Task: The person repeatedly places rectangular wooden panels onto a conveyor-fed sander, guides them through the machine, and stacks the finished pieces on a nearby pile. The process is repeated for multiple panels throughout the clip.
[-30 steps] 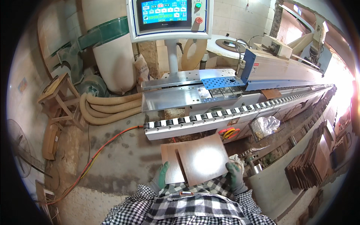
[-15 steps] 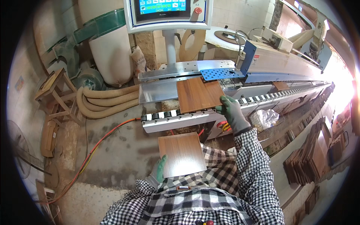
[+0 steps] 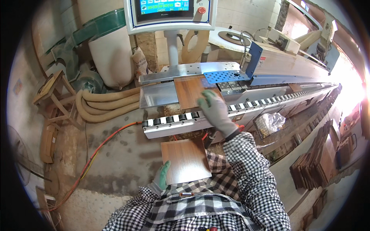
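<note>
A brown wood-grain board (image 3: 189, 92) lies on the infeed of a long edge-banding machine, its far edge against the metal fence (image 3: 181, 73) beside a blue perforated plate (image 3: 223, 77). My gloved right hand (image 3: 216, 111) is over this board's near right part, fingers extended and slightly blurred, seemingly resting on its surface. Close to my body is a second wood-grain board (image 3: 185, 159), shiny along its lower part. My gloved left hand (image 3: 162, 175) grips it by the left edge, with the thumb on top and the other fingers hidden underneath.
The roller rail (image 3: 169, 125) runs along the machine's near side. A control panel (image 3: 169, 17) with a red button stands behind. Stacked boards (image 3: 314, 158) lean at the right. Ribbed hoses (image 3: 110, 102), an orange hose (image 3: 104, 150) and a wooden stool (image 3: 54, 94) are at the left.
The board on the machine has shifted away from me, off the near rollers and up to the fence. My right hand has moved from its right corner leftward onto it. The left hand keeps its board.
</note>
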`<state>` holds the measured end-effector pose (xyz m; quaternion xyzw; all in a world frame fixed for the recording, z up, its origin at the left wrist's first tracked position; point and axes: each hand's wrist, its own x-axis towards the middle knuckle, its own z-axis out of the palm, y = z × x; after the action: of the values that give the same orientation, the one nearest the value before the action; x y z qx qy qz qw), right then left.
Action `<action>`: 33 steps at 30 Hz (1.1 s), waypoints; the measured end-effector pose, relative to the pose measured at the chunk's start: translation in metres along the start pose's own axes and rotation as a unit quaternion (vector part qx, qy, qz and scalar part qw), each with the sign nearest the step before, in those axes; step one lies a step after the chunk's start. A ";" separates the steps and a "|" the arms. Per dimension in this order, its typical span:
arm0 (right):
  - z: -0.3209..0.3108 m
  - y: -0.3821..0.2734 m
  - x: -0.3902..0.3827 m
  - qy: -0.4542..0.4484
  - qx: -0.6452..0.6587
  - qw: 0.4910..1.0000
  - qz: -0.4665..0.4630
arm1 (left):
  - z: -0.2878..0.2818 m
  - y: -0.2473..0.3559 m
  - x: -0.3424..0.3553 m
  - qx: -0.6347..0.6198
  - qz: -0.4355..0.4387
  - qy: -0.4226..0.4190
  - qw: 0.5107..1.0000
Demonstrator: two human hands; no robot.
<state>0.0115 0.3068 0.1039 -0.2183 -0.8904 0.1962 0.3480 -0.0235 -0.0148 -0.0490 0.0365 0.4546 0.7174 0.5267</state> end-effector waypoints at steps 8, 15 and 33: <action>0.049 -0.035 0.003 -0.076 -0.156 0.982 -0.081 | -0.018 -0.009 0.013 0.027 -0.010 -0.020 0.999; 0.057 -0.027 0.001 -0.038 -0.158 0.981 -0.104 | -0.011 -0.005 0.009 0.041 0.010 -0.023 0.999; 0.020 0.013 0.001 -0.043 -0.205 0.977 -0.032 | -0.027 -0.017 0.018 0.016 -0.009 -0.022 1.000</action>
<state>0.0002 0.3143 0.0842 -0.2475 -0.9324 0.0071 0.2634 -0.0335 -0.0165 -0.0840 0.0563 0.4546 0.7045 0.5421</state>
